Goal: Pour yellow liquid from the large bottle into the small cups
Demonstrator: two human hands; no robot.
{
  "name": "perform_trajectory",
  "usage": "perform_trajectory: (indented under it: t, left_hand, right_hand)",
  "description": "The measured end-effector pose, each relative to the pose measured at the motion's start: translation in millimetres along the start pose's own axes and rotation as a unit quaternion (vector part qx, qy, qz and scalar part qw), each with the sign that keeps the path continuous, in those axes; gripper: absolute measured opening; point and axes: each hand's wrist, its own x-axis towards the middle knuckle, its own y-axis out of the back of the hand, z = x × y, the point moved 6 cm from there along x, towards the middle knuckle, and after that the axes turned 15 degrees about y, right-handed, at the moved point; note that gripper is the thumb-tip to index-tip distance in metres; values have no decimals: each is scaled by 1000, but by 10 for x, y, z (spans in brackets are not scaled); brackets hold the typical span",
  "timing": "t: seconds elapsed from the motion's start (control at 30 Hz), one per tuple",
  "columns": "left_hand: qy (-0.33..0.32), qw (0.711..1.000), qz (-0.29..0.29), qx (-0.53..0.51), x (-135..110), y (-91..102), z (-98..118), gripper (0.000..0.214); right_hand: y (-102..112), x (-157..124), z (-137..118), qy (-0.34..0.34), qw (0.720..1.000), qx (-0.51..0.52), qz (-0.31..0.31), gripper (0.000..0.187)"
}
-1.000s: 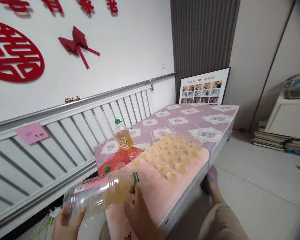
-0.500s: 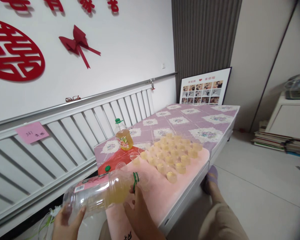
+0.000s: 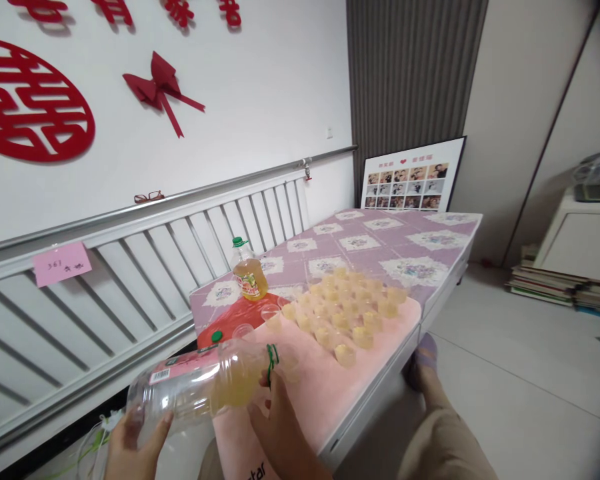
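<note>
A large clear plastic bottle (image 3: 190, 387) with yellow liquid lies tilted almost level over the table's near end, its mouth pointing right. My left hand (image 3: 136, 443) is closed around its base. By the neck, my right hand (image 3: 275, 413) is closed on the bottle's green ring strap. Just past the mouth stands a clear plastic cup (image 3: 289, 359), partly hidden by the neck. Several cups of yellow liquid (image 3: 341, 320) stand close together on the pink mat (image 3: 325, 393). Left of them are clear cups (image 3: 243, 331) near a loose green cap (image 3: 217, 337).
A second bottle (image 3: 250, 277), capped in green, stands on a red sheet (image 3: 230, 317) at the table's left side. A white radiator (image 3: 145, 267) runs along the wall. My leg (image 3: 440, 420) is right of the table edge, and stacked books (image 3: 540, 283) lie farther right.
The view has shifted very slightly. Both hands and the tilted bottle keep nearly the same position.
</note>
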Motion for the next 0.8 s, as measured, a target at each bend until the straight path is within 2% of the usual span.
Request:
perform_trajectory:
  t: [0.4,0.47,0.57,0.67,0.8]
  left_hand:
    - [21,999,9,-40,3,16,-11,92]
    - [27,999,4,-42,41,25,-80,94]
    - [59,997,-9,-51,167,35,-322,96]
    - [100,990,-22,-100,243,19,-546,89]
    - [142,976,-32,-161,135,-46,-562,78]
  right_hand:
    - [-6,13,-4,13,1000,-8,4,51]
    - [-6,8,-7,12,1000,-4,6,51]
    - [-2,8,-32,9,1000,-3,8,52]
    - [7,23,-90,24,1000,-4,13,53]
    - [8,36,-161,56,998,-9,9,59]
